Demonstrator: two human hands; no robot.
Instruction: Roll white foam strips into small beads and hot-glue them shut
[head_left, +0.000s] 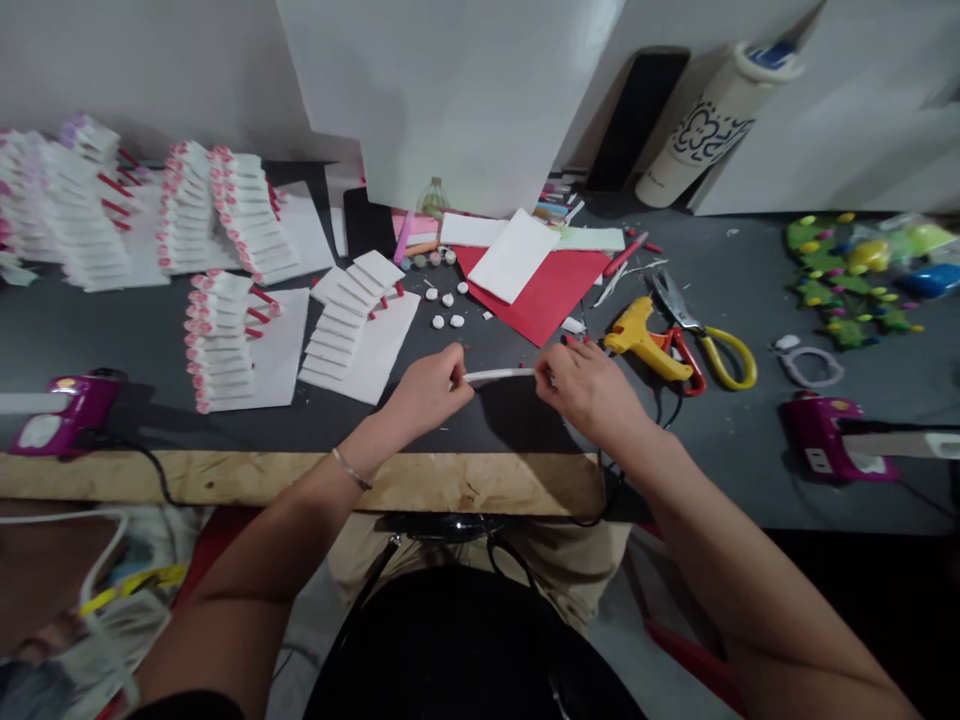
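Observation:
A thin white strip (501, 374) is stretched nearly level above the dark table. Its left end is pinched in my left hand (435, 385), and its right end is in the closed fingers of my right hand (589, 385). Beyond the strip lie a red sheet (546, 292) with a white card (514, 256) on top, and several small white pieces (448, 299). Close to my right hand is a yellow glue gun (641, 340). Left of my left hand, a fanned stack of white folded pieces (334, 340) rests on a white sheet (382, 360).
Scissors with yellow handles (727, 358), a purple power socket (832, 438) and a lilac ring (814, 368) are at right. A patterned bottle (709, 130) and black phone (637, 120) stand behind. More fanned stacks (244, 215) fill the left. A wooden edge (480, 484) runs in front.

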